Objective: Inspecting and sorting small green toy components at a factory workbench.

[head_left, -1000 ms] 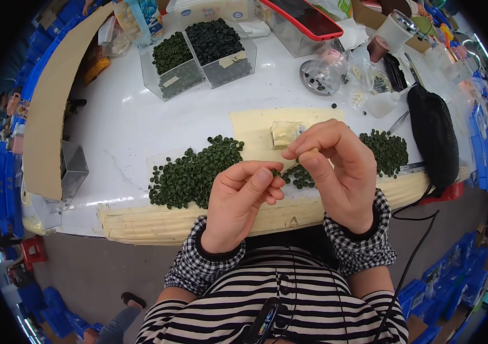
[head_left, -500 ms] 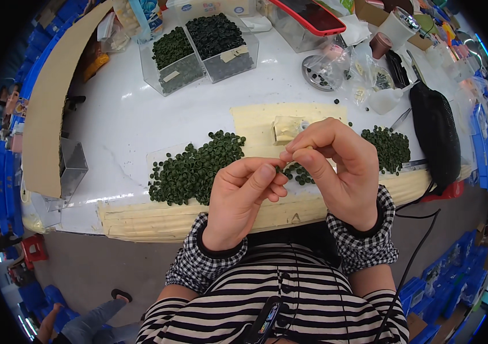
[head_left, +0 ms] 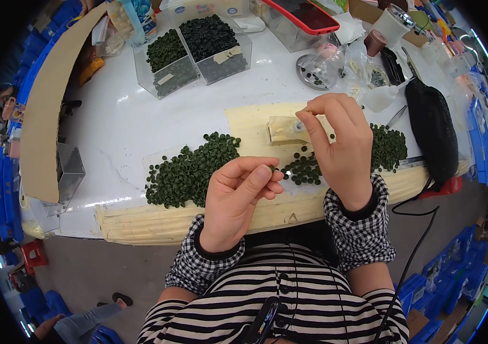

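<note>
A small-parts workshop: white bench (head_left: 112, 126), clear part bins (head_left: 198, 51), stacked blue crates (head_left: 0, 189).

Under my left hand (head_left: 238, 198) lies a heap of dark green caps (head_left: 189, 172), all the same flat olive green, and a second heap of green caps (head_left: 388, 148) of that shade sits past my right hand (head_left: 336, 146). Both rest on a pale cream foam sheet (head_left: 255, 123) over the glossy white table (head_left: 118, 123). My cuffs (head_left: 358, 226) are black-and-white check, my shirt (head_left: 301, 304) black-and-white stripes. Far ahead of my left hand, clear boxes (head_left: 195, 49) hold dark green and near-black pieces. To my right lies a black mesh pouch (head_left: 430, 129); left, a plain brown cardboard strip (head_left: 46, 109). Ahead of my right hand sits a clear tub with a red lid (head_left: 307, 14).
</note>
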`<state>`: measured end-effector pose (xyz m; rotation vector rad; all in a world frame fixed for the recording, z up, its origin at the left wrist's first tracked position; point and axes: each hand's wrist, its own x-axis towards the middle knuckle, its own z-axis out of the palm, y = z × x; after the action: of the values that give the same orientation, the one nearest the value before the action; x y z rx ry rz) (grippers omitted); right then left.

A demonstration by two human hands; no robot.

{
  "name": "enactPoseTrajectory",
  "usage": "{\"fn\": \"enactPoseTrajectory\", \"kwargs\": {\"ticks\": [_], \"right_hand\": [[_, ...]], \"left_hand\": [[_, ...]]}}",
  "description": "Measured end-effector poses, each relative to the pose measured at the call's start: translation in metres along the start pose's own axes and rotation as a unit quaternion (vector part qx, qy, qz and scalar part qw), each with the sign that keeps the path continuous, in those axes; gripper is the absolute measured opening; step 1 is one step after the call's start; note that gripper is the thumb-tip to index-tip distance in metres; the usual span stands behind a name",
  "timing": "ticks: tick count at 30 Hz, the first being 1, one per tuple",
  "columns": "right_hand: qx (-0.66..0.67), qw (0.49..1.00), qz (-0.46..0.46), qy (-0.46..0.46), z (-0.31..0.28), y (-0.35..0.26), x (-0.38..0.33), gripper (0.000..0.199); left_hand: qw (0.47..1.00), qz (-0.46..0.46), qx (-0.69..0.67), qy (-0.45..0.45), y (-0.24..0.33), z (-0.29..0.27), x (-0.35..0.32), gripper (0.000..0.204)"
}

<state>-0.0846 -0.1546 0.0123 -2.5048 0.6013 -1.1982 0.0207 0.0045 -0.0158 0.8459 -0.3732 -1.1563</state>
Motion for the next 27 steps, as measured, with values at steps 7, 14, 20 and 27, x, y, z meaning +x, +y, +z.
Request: {"fn": "enactPoseTrajectory", "kwargs": {"ticks": [7, 14, 20, 27], "right_hand": [[-0.007, 1.0, 0.024, -0.019, -0.015, 0.001, -0.003, 0.02], [-0.085, 0.989, 0.121, -0.009, -0.06, 0.037, -0.021, 0.009], [-0.151, 0.982, 0.091, -0.074, -0.052, 0.043, -0.031, 0.007], [-0.192, 0.972, 0.062, -0.121, -0.045, 0.048, -0.029, 0.008]], "left_hand": [[0.998, 0.03, -0.041, -0.027, -0.005, -0.008, 0.001, 0.022], [0.998, 0.032, -0.04, -0.031, -0.005, -0.006, 0.0, 0.021], [0.998, 0.033, -0.047, -0.036, -0.006, -0.008, 0.0, 0.022], [0.998, 0.045, -0.03, -0.021, -0.008, -0.006, 0.0, 0.021]]}}
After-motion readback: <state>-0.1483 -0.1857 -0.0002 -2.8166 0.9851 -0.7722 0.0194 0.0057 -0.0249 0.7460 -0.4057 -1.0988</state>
